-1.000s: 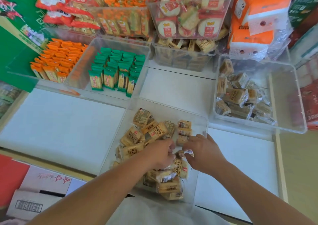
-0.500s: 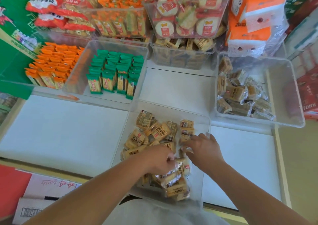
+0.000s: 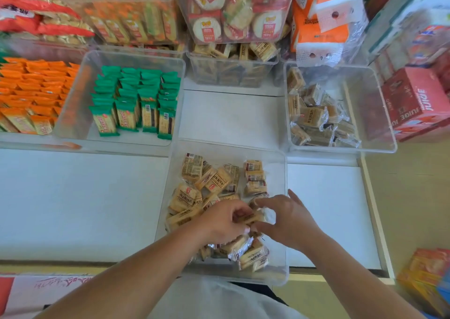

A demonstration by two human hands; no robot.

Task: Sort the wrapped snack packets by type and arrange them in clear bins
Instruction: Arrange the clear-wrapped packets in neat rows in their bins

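Since half a second earlier, the two hands had drawn together over the middle of the near bin, and their fingers had met on a single packet.

The white worktop (image 3: 85, 196) carried several clear bins. On the far left, orange packets (image 3: 31, 89) and green packets (image 3: 136, 99) stood in tidy rows. A far-right bin (image 3: 379, 145) held loose brown-wrapped packets (image 3: 314, 116). The near clear bin (image 3: 229, 145), straight ahead, held a jumbled pile of tan snack packets (image 3: 187, 196). A small orderly stack (image 3: 254, 175) lay at its far right.

The left hand (image 3: 222, 222) was curled round the held tan packet (image 3: 250, 217). The right hand (image 3: 289, 218) pinched that packet's right end between thumb and forefinger, its other fingers spread. The packet sat between the two hands, just above the pile and just near of the small stack.

The step seemed to be squaring this packet before adding it to the stack. It would probably go best if the packet were turned label-up to match, held by the wrapper's edges rather than squeezed, since the contents looked brittle. It should then be laid flush against the stack without knocking the stack askew or dragging loose neighbours along.
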